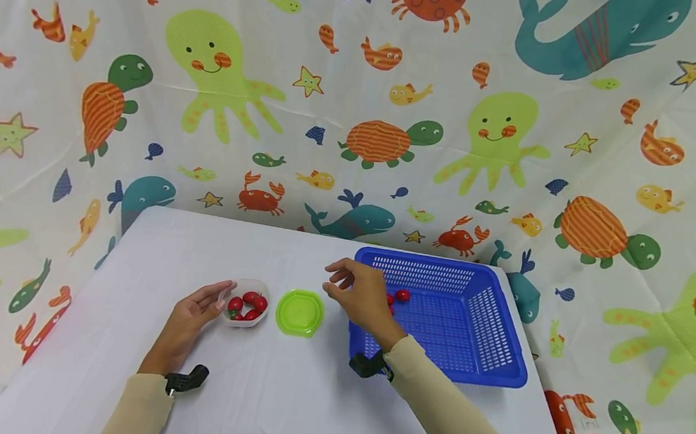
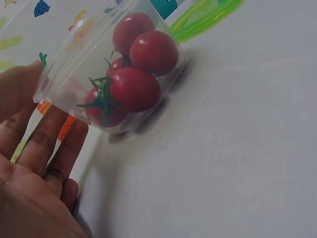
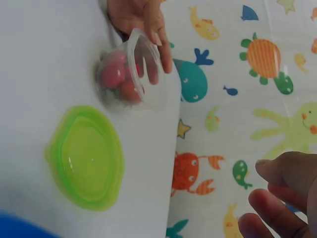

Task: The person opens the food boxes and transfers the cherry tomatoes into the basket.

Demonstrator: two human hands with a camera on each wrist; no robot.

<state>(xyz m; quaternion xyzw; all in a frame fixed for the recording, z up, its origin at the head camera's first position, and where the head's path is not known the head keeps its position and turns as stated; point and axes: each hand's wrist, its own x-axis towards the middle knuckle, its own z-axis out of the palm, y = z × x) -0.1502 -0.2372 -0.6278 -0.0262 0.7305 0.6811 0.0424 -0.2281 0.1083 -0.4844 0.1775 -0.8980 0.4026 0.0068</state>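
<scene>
My left hand [image 1: 187, 320] holds a clear plastic container [image 1: 239, 324] at its left side, thumb at the rim and fingers along the wall. Several red cherry tomatoes [image 2: 136, 89] lie inside it, one with a green stem top showing. My right hand [image 1: 365, 296] is raised over the left edge of the blue basket [image 1: 513, 365], fingers loosely bent and thumb apart, with nothing between them. Between the container and the basket a bright green lid [image 1: 300, 313] lies flat on the table. A few more cherry tomatoes [image 1: 402, 295] sit in the basket's left part, partly hidden behind the right hand.
A white cloth covers the table [image 1: 265, 399]. Behind it hangs a curtain [image 1: 314, 114] printed with sea animals, meeting the table's far edge. The basket's raised, slotted walls stand along the right side.
</scene>
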